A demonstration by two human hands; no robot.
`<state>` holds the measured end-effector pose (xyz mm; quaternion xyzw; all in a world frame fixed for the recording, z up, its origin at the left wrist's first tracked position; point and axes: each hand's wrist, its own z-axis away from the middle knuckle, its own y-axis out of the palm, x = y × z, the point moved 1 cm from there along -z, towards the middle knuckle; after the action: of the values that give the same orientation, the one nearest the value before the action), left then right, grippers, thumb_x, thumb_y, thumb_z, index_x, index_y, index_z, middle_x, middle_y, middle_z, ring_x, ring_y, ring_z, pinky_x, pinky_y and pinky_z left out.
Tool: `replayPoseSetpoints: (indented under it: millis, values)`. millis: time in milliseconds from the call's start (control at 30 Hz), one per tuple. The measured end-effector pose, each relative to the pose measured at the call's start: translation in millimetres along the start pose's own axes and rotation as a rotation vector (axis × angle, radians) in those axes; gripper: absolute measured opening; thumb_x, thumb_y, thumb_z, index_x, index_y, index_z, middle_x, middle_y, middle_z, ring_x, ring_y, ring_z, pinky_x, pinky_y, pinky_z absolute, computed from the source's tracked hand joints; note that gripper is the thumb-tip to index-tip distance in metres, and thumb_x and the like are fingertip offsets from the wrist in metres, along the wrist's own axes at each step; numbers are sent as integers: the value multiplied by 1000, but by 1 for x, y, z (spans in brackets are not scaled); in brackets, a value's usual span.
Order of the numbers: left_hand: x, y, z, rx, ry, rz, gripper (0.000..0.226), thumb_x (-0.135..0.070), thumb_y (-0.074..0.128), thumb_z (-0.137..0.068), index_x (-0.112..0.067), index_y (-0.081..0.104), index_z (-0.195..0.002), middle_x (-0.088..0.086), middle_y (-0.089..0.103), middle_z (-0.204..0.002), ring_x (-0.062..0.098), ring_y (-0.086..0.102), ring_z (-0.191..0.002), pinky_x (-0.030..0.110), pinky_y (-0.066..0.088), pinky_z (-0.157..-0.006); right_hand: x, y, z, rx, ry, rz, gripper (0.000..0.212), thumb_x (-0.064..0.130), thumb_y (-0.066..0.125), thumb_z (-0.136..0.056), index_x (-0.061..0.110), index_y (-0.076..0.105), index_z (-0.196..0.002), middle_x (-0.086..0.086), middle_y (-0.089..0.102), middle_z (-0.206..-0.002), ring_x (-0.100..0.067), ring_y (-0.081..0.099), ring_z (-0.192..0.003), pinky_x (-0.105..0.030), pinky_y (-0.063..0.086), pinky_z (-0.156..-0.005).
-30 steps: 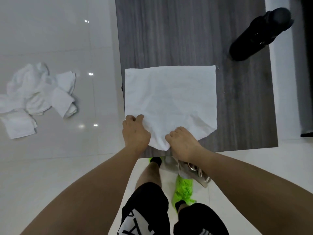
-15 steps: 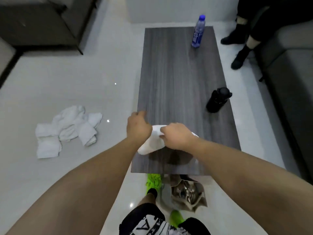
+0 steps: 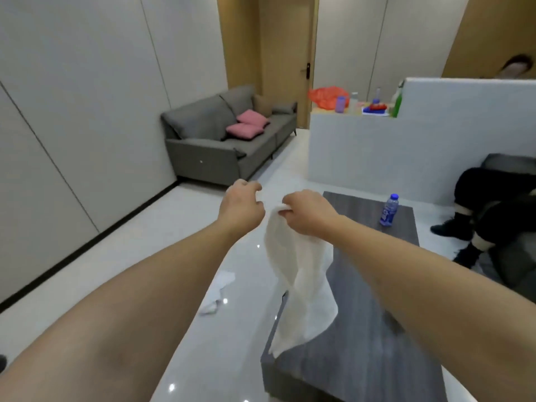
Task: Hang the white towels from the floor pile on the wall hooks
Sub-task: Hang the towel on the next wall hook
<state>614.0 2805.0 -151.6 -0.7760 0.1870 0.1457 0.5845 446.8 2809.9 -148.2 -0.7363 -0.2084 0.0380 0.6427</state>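
A white towel [image 3: 298,274] hangs in the air over the near left part of the dark wooden table [image 3: 365,343]. My right hand [image 3: 307,211] grips its bunched top edge. My left hand [image 3: 242,207] is level with it, just left of the towel's top, fingers curled, with no cloth visible in it. Part of the white towel pile [image 3: 222,285] shows on the glossy floor, mostly hidden behind my left forearm. No wall hooks are in view.
A water bottle [image 3: 388,210] stands at the table's far end. A grey sofa [image 3: 220,137] with pink cushions lines the left wall, beside a wooden door [image 3: 285,53]. A white partition [image 3: 377,152] carries bottles and a red bag. A person in black [image 3: 493,204] sits at the right.
My head has tilted up from the table to the room. The towel left the tabletop and now hangs from my right hand; my left hand has come off it.
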Motion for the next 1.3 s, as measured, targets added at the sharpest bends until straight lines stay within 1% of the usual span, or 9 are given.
replayPoseSetpoints:
  millis: [133,233,433,567,700,833,1033,1133,1300]
  values:
    - [29,-95,16,-148,3,-22,37,-20,55,-90,-20,58,-128,6,49,-130,25,51,-113,30,42,-87,84,-45,-20,-101,-116,0,31,32,49,-95,22,43,-66,2,52,-71,-27,57,-77,-34,38,-62]
    - [70,-160,43,-226,-49,-65,39,-24,56,-91,-21,57,-130,5,49,-133,25,52,-114,32,44,-90,163,-62,-30,-159,-205,-30,34,34,50,-95,23,42,-64,2,51,-71,-26,54,-73,-33,38,-62]
    - [190,-294,125,-355,-187,-198,41,-20,53,-90,-25,56,-131,4,52,-134,25,51,-120,35,43,-98,353,-72,-33,-201,-434,-20,31,31,48,-95,22,42,-66,2,49,-70,-26,51,-68,-33,33,-54]
    - [277,-384,188,-423,-300,-267,42,-20,53,-89,-26,56,-130,2,52,-134,25,53,-117,32,43,-90,483,-66,-24,-203,-561,-35,35,30,48,-97,22,37,-64,3,44,-69,-24,46,-68,-32,29,-53]
    - [358,-467,264,-502,-410,-337,40,-19,53,-88,-27,59,-127,3,52,-131,27,52,-118,34,45,-96,614,-51,-14,-202,-694,-87,27,27,50,-93,20,45,-68,0,51,-73,-28,54,-77,-31,30,-51]
    - [429,-540,355,-576,-540,-409,39,-19,53,-87,-26,60,-125,3,52,-130,27,52,-119,37,45,-98,747,-34,12,-174,-866,-162,28,31,52,-93,19,46,-68,-2,53,-73,-29,54,-76,-31,34,-55]
    - [511,-627,504,-702,-830,-484,40,-15,49,-85,-24,62,-121,5,53,-124,30,53,-114,40,47,-96,938,-9,79,-130,-1163,-275,23,25,53,-88,18,48,-67,-5,53,-73,-32,52,-73,-31,33,-57]
    - [542,-659,574,-766,-955,-531,39,-10,47,-87,-22,62,-121,6,53,-124,30,53,-114,38,47,-96,1024,10,117,-96,-1312,-299,17,24,53,-89,19,51,-73,-6,54,-76,-32,52,-74,-31,33,-59]
    - [591,-713,675,-825,-1116,-642,32,-19,50,-96,-22,59,-127,2,52,-129,25,53,-114,31,46,-94,1157,42,174,-36,-1517,-362,16,23,53,-89,17,52,-74,-5,54,-75,-33,52,-74,-31,33,-56]
